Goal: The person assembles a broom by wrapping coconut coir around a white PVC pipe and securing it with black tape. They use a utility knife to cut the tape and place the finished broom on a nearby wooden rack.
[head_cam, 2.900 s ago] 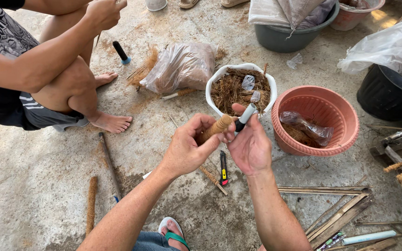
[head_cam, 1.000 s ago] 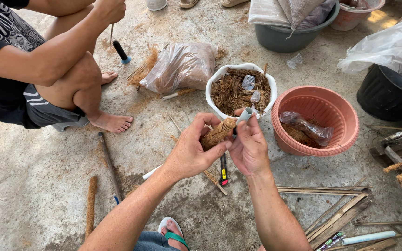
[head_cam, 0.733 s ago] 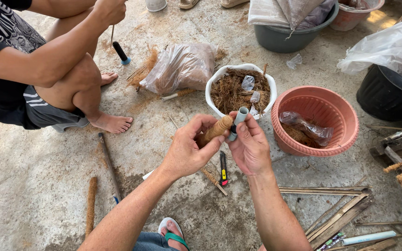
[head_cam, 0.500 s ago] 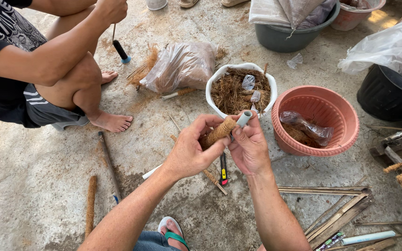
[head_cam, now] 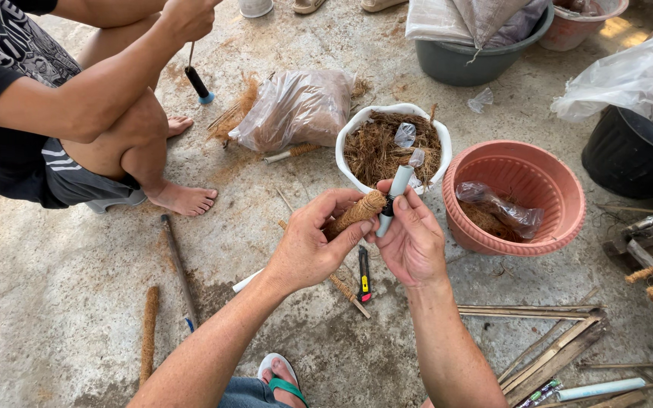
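Fingers of the left hand (head_cam: pixel 313 245) curl closed around a brown coir-wrapped stick (head_cam: pixel 355 214), while the right hand (head_cam: pixel 411 243) pinches a pale grey tube (head_cam: pixel 395 189) against its tip, above the white fibre-filled pot (head_cam: pixel 357 128).

My left hand (head_cam: pixel 313 245) and right hand (head_cam: pixel 411 243) are bare, with no gloves, rings or watch, and both forearms are uncovered to the frame's bottom edge. Below the hands I see a denim hem (head_cam: pixel 247 393) and a white sandal (head_cam: pixel 285 378) with a green strap.
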